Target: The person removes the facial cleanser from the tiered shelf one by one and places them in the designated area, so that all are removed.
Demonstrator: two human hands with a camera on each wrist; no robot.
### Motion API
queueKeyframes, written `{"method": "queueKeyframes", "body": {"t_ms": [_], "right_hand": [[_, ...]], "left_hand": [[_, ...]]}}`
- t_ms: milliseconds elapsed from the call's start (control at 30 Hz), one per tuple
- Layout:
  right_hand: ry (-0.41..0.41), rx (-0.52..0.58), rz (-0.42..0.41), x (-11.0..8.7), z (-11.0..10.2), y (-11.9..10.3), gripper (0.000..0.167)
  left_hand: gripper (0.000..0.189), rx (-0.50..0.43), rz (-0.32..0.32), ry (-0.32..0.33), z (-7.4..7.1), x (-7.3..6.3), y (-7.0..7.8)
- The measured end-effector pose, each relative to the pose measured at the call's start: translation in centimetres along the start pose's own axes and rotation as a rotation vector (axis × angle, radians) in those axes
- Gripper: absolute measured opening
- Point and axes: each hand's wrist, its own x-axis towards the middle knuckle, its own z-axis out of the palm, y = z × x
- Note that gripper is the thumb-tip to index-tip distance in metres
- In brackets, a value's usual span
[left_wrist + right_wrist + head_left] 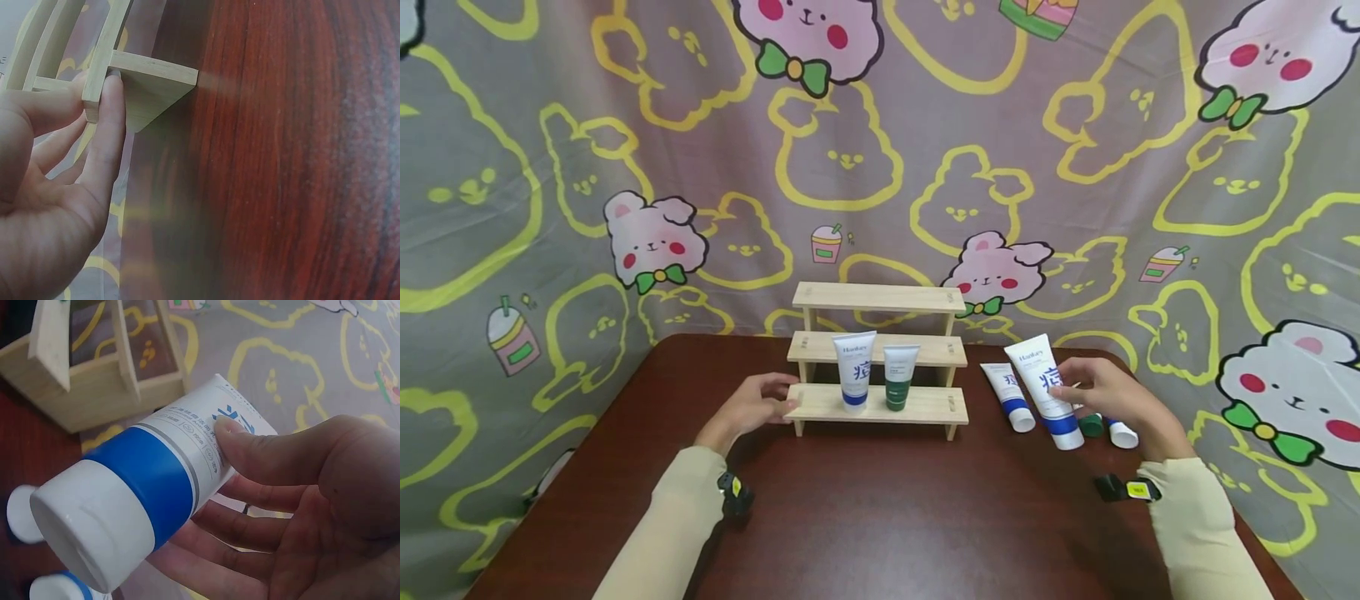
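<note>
My left hand [754,408] pinches the left end of the bottom step of a three-tier wooden display rack [808,400]. In the left wrist view, thumb and fingers lie on opposite faces of that board [100,75]. To the right, my right hand [1105,390] holds a white squeeze tube [1043,385] with a blue band, tilted cap-down, over other tubes. The right wrist view shows the thumb across its printed front and the fingers behind; its white cap [94,519] faces the camera. A white-and-blue tube [855,367] and a smaller white-and-green tube [900,375] stand on the bottom step.
Another white-and-blue tube [1009,396] lies on the table left of the held one. Partly hidden under my right hand are a green-capped tube [1092,425] and a white-capped tube [1123,434]. The dark brown table [880,517] reaches a patterned curtain [880,167] behind the rack.
</note>
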Motion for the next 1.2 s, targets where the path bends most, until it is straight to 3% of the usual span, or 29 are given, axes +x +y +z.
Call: {"method": "queueKeyframes", "body": {"t_ms": [200, 600, 1200], "right_hand": [[-0.047, -0.010, 0.034, -0.6, -0.7, 1.7, 0.055], [-0.139, -0.034, 0.097, -1.4, -1.6, 3.8, 0.058], [-0.208, 0.005, 0.141, -3.0, -2.9, 8.2, 0.046]], "left_hand": [[0.048, -0.013, 0.005, -0.003, -0.1, 0.1, -0.2], [0.048, -0.006, 0.015, -0.013, 0.1, -0.2, -0.1], [0.048, 0.013, 0.013, 0.001, 0.1, -0.2, 0.0]]}}
